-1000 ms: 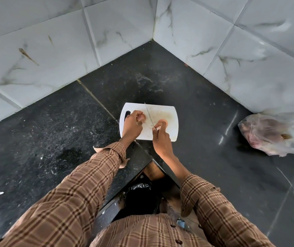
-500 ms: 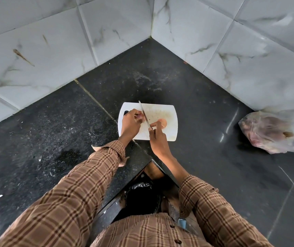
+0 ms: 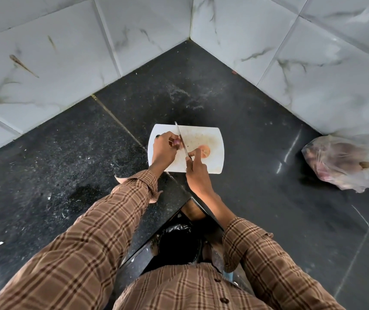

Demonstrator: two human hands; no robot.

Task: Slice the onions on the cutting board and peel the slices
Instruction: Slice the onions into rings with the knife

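A white cutting board (image 3: 210, 135) lies on the black counter in the corner. My left hand (image 3: 164, 148) grips a reddish onion piece (image 3: 176, 143) on the board's left part. My right hand (image 3: 195, 168) holds a knife (image 3: 182, 139) whose blade points away from me and rests against the right side of that onion piece. A cut onion slice (image 3: 205, 151), pale orange, lies flat on the board just right of the blade, partly behind my right fingers.
A translucent plastic bag (image 3: 344, 164) with several onions sits at the right against the white tiled wall. The black counter (image 3: 67, 153) runs along both walls, and its front edge forms a notch close to my body.
The knife has swung left across the board to the onion piece in my left hand. The cut slice, earlier under my right fingers, now lies free on the board.
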